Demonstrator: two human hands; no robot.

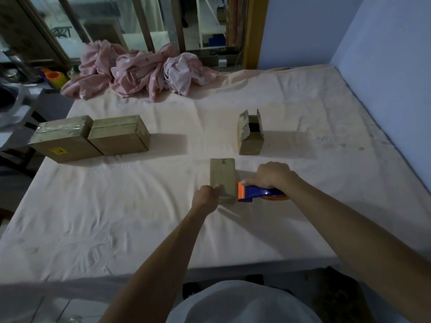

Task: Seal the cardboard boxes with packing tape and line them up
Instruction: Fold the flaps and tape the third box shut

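Right grip clasps tape dispenser against centre box right side; left grip pinches its near-left edge

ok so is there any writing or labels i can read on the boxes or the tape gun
Nothing here is legible.
yellow label on the front of the left sealed box: dark print, too blurred to read
dark mark on top of the near box: too small to read
flap print on the open box: blurred, unreadable
tape dispenser: no lettering visible
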